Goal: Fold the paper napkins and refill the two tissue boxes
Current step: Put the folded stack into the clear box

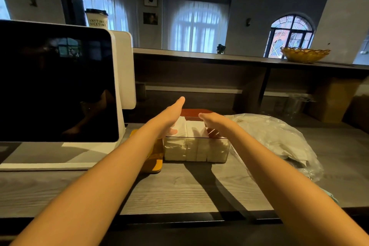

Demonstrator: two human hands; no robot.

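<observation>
Both the left hand (169,117) and right hand (214,121), fingers straight, seemingly press white napkins (196,129) into 1 clear tissue box (196,151).

Both my bare forearms reach forward side by side, converging toward the same spot. My left hand (170,115) is stretched out flat with fingers straight and together, index fingertip pointing farthest ahead, thumb tucked low beneath the palm on the inner side. My right hand (214,121) lies just beside it, a little nearer to me, fingers extended and angled inward toward the left hand, palm turned downward, nothing clasped.
</observation>
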